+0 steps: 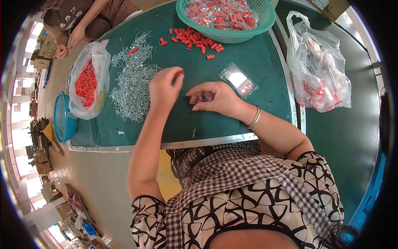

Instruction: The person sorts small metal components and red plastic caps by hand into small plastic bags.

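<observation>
My left hand (165, 86) is closed, fingertips pinched on a small red plastic piece (180, 73), mostly hidden by the fingers. To its right, my right hand (217, 98) curls around a small clear plastic bag (201, 98) with something reddish inside. Beside my right hand lies a stack of flat clear zip bags (239, 79). A large heap of silvery screws or nails (134, 81) spreads left of my left hand. Beyond both hands is a loose pile of short red plastic tubes (195, 38).
A green basket (267, 25) of bagged red pieces stands at the far edge. Left are an open plastic sack (103, 66) of red pieces and a blue basket (62, 128). A white carrier bag (317, 70) sits right, across the table gap. Another person's hands (68, 43) show upper left.
</observation>
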Tool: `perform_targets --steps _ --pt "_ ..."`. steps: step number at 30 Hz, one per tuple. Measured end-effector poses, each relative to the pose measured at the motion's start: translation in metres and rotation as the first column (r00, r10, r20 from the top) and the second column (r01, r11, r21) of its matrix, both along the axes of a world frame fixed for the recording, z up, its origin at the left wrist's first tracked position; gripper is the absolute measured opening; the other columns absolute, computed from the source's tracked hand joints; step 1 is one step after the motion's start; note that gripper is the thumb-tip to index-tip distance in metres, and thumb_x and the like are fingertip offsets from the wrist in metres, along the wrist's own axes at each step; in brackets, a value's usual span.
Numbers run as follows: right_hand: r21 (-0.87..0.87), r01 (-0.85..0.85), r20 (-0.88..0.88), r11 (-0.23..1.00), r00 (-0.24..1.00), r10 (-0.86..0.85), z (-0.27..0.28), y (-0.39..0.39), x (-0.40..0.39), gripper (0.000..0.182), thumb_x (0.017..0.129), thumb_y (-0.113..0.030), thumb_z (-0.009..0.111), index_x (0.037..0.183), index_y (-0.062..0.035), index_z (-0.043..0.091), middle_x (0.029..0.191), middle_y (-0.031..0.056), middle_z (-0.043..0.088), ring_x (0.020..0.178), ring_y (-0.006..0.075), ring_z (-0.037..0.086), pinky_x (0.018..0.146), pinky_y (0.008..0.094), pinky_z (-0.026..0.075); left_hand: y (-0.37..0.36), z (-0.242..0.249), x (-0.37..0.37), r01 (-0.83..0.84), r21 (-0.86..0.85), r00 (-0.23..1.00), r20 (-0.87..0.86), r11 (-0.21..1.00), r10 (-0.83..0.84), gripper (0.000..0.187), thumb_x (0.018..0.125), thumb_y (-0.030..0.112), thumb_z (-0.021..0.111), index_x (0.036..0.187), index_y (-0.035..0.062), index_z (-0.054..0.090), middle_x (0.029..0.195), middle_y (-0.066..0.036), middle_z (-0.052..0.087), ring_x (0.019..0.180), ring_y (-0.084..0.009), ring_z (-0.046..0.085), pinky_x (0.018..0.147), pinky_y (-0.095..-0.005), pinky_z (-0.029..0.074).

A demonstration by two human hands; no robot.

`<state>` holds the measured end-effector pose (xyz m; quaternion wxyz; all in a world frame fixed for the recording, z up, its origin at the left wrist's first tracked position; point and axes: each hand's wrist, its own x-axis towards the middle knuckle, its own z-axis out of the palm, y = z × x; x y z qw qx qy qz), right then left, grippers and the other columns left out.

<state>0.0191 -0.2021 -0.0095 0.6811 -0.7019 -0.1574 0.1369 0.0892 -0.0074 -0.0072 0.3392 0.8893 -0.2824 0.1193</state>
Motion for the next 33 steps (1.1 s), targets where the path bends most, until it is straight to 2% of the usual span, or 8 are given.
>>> perform_targets --steps 2,8,10,14,18,22,27,33 --pt "0.022 0.009 0.000 1.000 1.000 -0.009 -0.002 0.000 0.001 0.041 0.077 -0.005 0.081 0.115 -0.0050 0.068 0.094 0.0035 0.071 0.079 0.0052 0.059 0.071 0.0221 0.048 0.003 0.019 -0.032 -0.296 -0.458 0.885 -0.462 0.838 0.060 0.021 0.081 0.001 0.068 0.102 0.0020 0.067 0.107 -0.012 0.066 0.094 -0.0253 0.065 0.077 -0.0313 0.053" --pt "0.038 0.000 -0.068 0.999 0.998 0.003 -0.003 0.003 -0.003 0.041 0.077 -0.012 0.082 0.114 -0.0021 0.067 0.098 0.0070 0.071 0.089 0.0105 0.066 0.082 0.0267 0.053 -0.003 0.027 -0.078 -0.006 -0.272 0.995 -0.102 0.962 -0.022 0.023 0.078 -0.002 0.071 0.100 0.0034 0.070 0.112 -0.013 0.065 0.099 -0.0244 0.064 0.083 -0.0332 0.052" --pt "-0.004 -0.007 -0.062 1.000 0.998 0.007 -0.002 0.003 -0.003 0.042 0.077 -0.012 0.082 0.114 -0.0006 0.067 0.099 0.0073 0.071 0.091 0.0104 0.065 0.083 0.0270 0.053 0.003 0.021 -0.080 -0.001 -0.266 0.996 -0.083 0.964 -0.021 0.025 0.079 -0.003 0.070 0.103 0.0026 0.069 0.117 -0.012 0.063 0.099 -0.0220 0.063 0.085 -0.0328 0.051" --pt "0.165 -0.004 -0.076 0.986 0.997 0.017 -0.018 0.004 0.000 0.043 0.078 -0.012 0.081 0.116 0.0014 0.066 0.101 0.0072 0.071 0.090 0.0096 0.065 0.082 0.0266 0.053 0.008 0.019 -0.085 0.077 -0.213 0.994 -0.055 0.974 -0.091 0.029 0.075 -0.004 0.072 0.102 0.0039 0.069 0.121 -0.011 0.061 0.099 -0.0225 0.063 0.085 -0.0342 0.051" --pt "0.124 -0.045 -0.067 0.991 0.996 0.054 -0.015 0.004 -0.001 0.042 0.080 -0.013 0.080 0.118 0.0009 0.066 0.101 0.0074 0.071 0.088 0.0090 0.064 0.081 0.0264 0.053 0.005 0.016 -0.085 0.066 0.022 0.992 0.104 0.998 -0.068 0.026 0.068 -0.001 0.075 0.092 0.0085 0.069 0.119 -0.009 0.060 0.093 -0.0270 0.063 0.079 -0.0381 0.052" --pt "-0.010 -0.086 -0.044 0.996 0.995 0.086 -0.001 0.004 -0.003 0.046 0.079 -0.014 0.081 0.121 -0.0028 0.065 0.104 0.0058 0.071 0.089 0.0083 0.063 0.081 0.0257 0.052 0.008 0.010 -0.083 0.054 0.012 0.983 0.174 0.998 -0.055 0.024 0.068 0.000 0.076 0.089 0.0081 0.069 0.113 -0.008 0.062 0.090 -0.0264 0.063 0.076 -0.0380 0.052" --pt "0.047 0.022 0.029 0.999 0.999 -0.023 -0.001 0.003 -0.002 0.052 0.077 -0.015 0.082 0.125 -0.0069 0.063 0.113 0.0029 0.069 0.094 0.0075 0.061 0.085 0.0254 0.050 0.007 0.026 -0.085 -0.036 -0.025 0.947 0.318 0.999 0.042 0.021 0.068 0.000 0.077 0.086 0.0064 0.068 0.108 -0.008 0.064 0.086 -0.0258 0.063 0.071 -0.0372 0.052" --pt "0.009 0.066 0.061 0.998 0.996 -0.067 -0.007 0.005 -0.004 0.050 0.077 -0.012 0.082 0.123 -0.0068 0.064 0.112 0.0013 0.068 0.080 0.0061 0.052 0.080 0.0246 0.049 0.013 0.033 -0.087 -0.067 0.028 0.978 0.202 0.997 0.060 0.018 0.072 -0.004 0.075 0.083 0.0038 0.064 0.101 -0.009 0.064 0.080 -0.0247 0.065 0.068 -0.0345 0.052"
